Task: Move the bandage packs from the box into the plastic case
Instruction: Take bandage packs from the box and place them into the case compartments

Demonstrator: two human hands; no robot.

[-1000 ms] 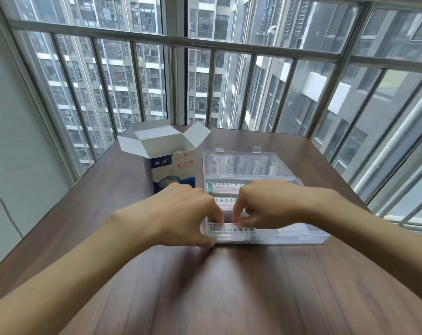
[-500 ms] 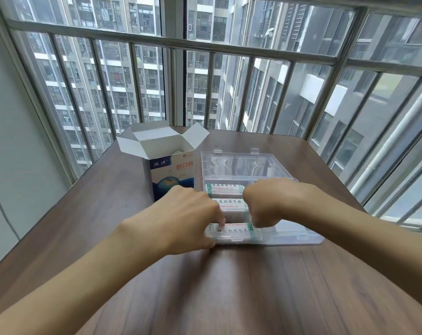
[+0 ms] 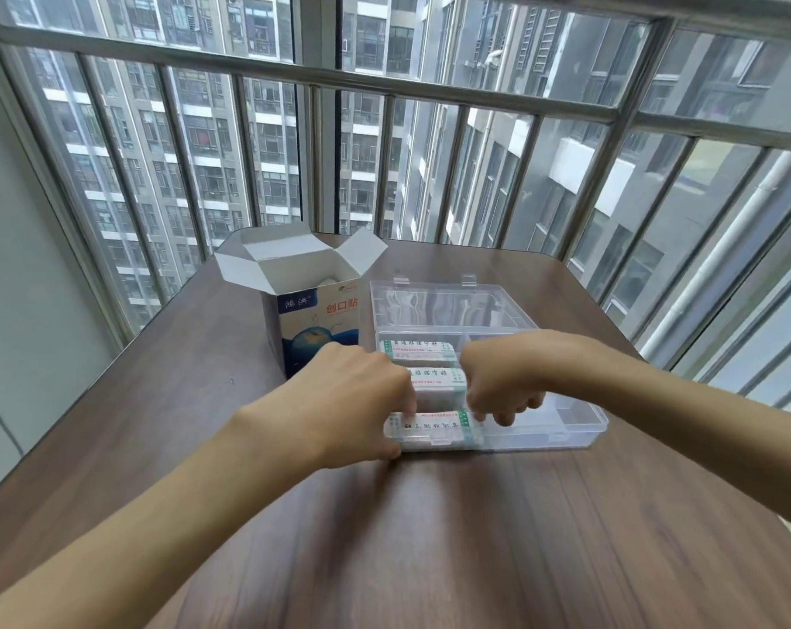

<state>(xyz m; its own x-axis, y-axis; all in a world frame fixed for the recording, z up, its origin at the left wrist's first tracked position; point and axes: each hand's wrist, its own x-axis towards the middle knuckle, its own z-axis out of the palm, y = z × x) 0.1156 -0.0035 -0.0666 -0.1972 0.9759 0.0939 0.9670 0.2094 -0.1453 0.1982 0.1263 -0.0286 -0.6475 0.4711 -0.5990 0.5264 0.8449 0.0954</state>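
Worktop (image 3: 430,537): dark wood grain, bare in the foreground; both forearms cross it toward the case.

Left hand (image 3: 353,401): fingers curled down over the left end of the nearest bandage pack (image 3: 430,426), fingertips pressing on it; the thumb seems to lie against the case's outer wall. Whether it pinches the pack or only steadies it cannot be told.

Right hand (image 3: 502,383): knuckles up, fingers curled, at the pack's right end. A second ago its fingertips met the left hand's over the middle of the pack; it has since drawn back to the right and closed up, so any hold on the pack cannot be told.

Nearest bandage pack: seated flat in the front left compartment of the plastic case (image 3: 566,429). Judged placed; the hands appear to be finishing the tuck-in.

Second pack (image 3: 434,376) and third pack (image 3: 418,349): lying in the compartments behind, same column.

Right-hand compartments: no packs visible. Lid open, laid back.

Box (image 3: 312,329): upright just left of the case, flaps open; something pale shows inside, so more may remain to be moved.

Beyond: window bars, tower blocks.
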